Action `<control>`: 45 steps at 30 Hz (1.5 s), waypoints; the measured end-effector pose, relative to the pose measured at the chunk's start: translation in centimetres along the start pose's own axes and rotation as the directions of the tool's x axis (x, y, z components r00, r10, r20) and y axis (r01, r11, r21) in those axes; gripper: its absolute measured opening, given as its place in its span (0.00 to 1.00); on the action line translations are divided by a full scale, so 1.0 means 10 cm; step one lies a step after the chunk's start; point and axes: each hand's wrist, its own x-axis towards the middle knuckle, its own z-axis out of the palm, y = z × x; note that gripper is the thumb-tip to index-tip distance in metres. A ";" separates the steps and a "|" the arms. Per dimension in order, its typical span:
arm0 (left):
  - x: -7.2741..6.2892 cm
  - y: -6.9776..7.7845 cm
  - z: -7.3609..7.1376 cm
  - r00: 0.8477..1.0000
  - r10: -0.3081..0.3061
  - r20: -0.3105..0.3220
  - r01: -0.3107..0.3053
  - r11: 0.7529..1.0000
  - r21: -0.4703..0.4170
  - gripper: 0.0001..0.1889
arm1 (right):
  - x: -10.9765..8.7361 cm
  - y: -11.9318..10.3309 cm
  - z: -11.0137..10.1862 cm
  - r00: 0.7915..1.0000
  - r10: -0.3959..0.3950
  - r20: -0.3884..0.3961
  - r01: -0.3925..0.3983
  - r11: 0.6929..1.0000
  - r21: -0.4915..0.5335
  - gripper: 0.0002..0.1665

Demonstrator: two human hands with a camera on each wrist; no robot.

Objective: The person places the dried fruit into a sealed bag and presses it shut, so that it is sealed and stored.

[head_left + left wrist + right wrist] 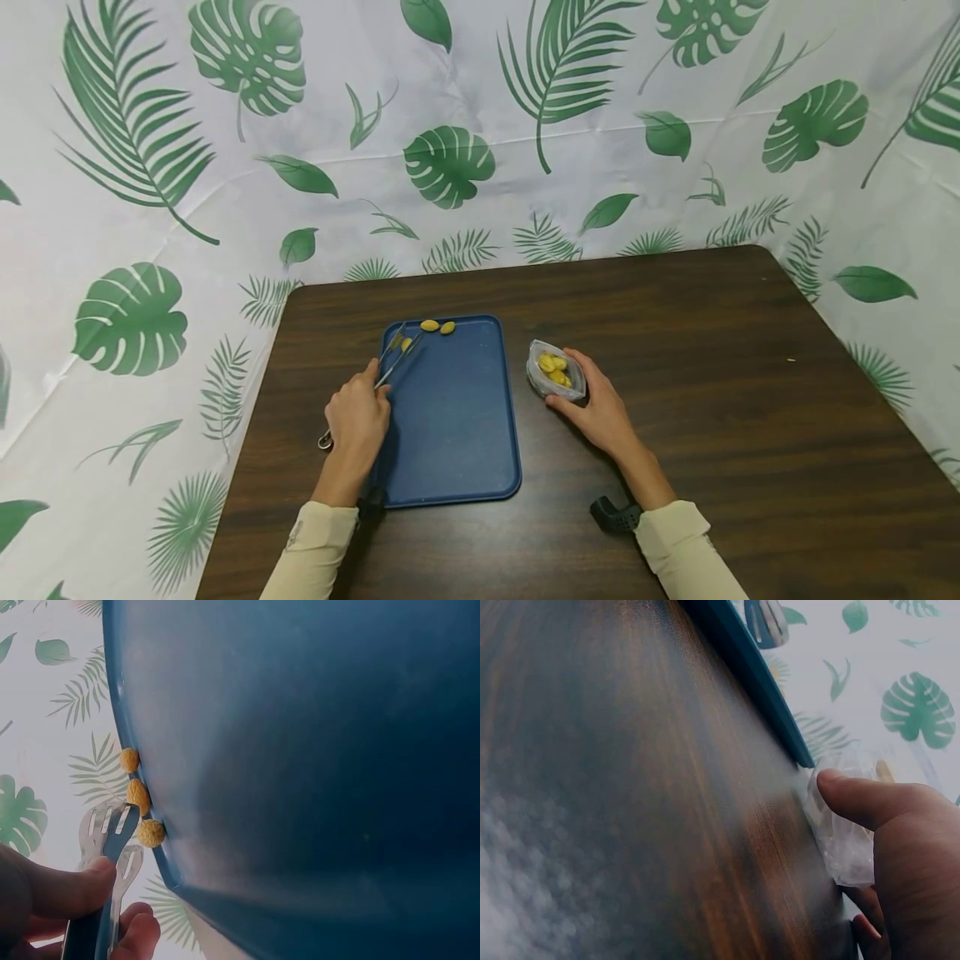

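Observation:
My left hand grips a pair of metal tongs, whose slotted tips spread over the far left corner of a blue tray. Between and beside those tips lie small yellow oval pieces with a rough surface, near the tray's far rim. The left wrist view shows three such pieces in a row, the nearest right by the tongs' tips. To the right of the tray, my right hand holds a clear plastic container with several yellow pieces inside, thumb and fingers around its side.
The dark wood-grain table carries everything. A white curtain printed with green leaves hangs behind and around it. A tiny pale bit lies on the table's right part. A black wrist strap shows by the right sleeve.

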 end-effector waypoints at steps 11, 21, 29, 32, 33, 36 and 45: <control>0.02 -0.03 0.00 0.999 0.002 -0.034 -0.002 1.000 -0.003 0.21 | 0.01 -0.01 0.00 1.000 -0.004 0.003 0.004 1.000 0.002 0.52; 0.01 -0.02 -0.01 0.999 0.005 -0.044 -0.006 1.000 -0.023 0.20 | -0.04 0.01 0.00 1.000 0.007 -0.010 -0.007 1.000 0.001 0.52; -0.02 -0.01 -0.06 0.997 -0.005 -0.073 0.002 0.999 -0.042 0.20 | -0.02 0.01 0.00 1.000 -0.009 -0.010 0.009 1.000 0.008 0.52; -0.03 -0.01 -0.10 0.995 -0.009 -0.095 0.003 0.998 -0.057 0.20 | -0.01 0.01 0.00 1.000 -0.011 -0.004 0.011 1.000 0.009 0.52; -0.03 0.00 -0.12 0.995 -0.005 -0.102 -0.001 0.998 -0.064 0.20 | -0.01 0.01 0.01 1.000 -0.010 -0.003 0.010 1.000 0.008 0.52; -0.03 0.02 -0.16 0.993 0.007 -0.118 -0.017 0.997 -0.081 0.20 | 0.00 0.00 0.00 1.000 -0.008 -0.004 0.008 1.000 0.006 0.51; -0.04 0.10 -0.24 0.990 0.028 -0.140 -0.046 0.991 -0.129 0.22 | -0.02 -0.02 -0.02 0.999 -0.032 -0.021 0.032 0.999 0.000 0.51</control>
